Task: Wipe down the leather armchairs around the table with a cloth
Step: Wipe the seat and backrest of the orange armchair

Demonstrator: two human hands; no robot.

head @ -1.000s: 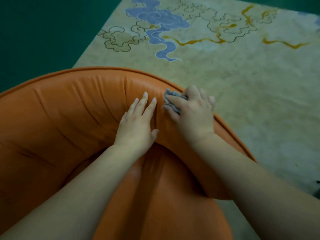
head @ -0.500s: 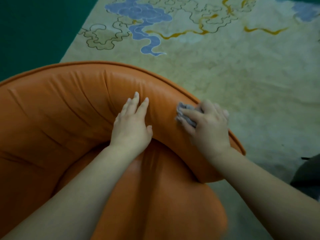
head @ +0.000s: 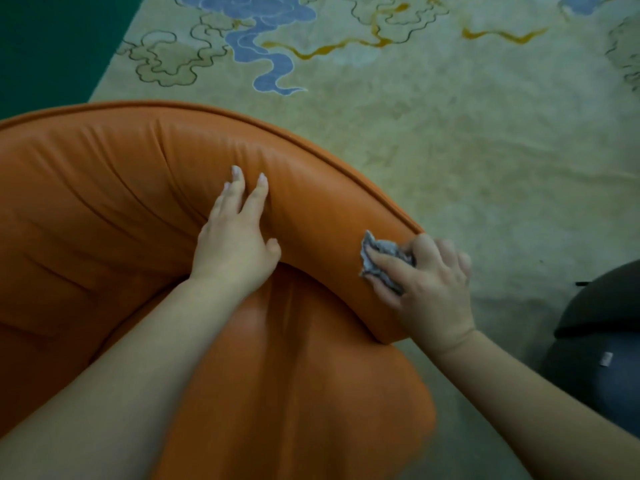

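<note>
cloth on the chair's right arm, flat hand on the backrest

the orange leather armchair [head: 104, 209] fills the lower left of the view, its curved, padded back creased with long folds and edged with a piped seam. the seat cushion [head: 294, 393] shows a dull sheen in the low light.

the right hand [head: 429, 289] holds a crumpled grey cloth [head: 384, 258] — fingers curled around it, thumb across the bunched fabric — and presses it against the inner face of the right armrest, close to its front end and just below the piping. the left hand [head: 235, 237] lies flat on the inside curve of the backrest, fingers straight and slightly spread, thumb out to the side, holding nothing. the two hands are apart, with bare leather between them.

beneath the chair lies a pale yellow-green rug [head: 467, 150] patterned with outlined cloud scrolls, a blue swirl and ochre streaks. a dark green floor [head: 52, 46] shows beyond its edge at the upper left. at the right edge a dark rounded object [head: 602, 341] sits on the rug — what it is cannot be told.
</note>
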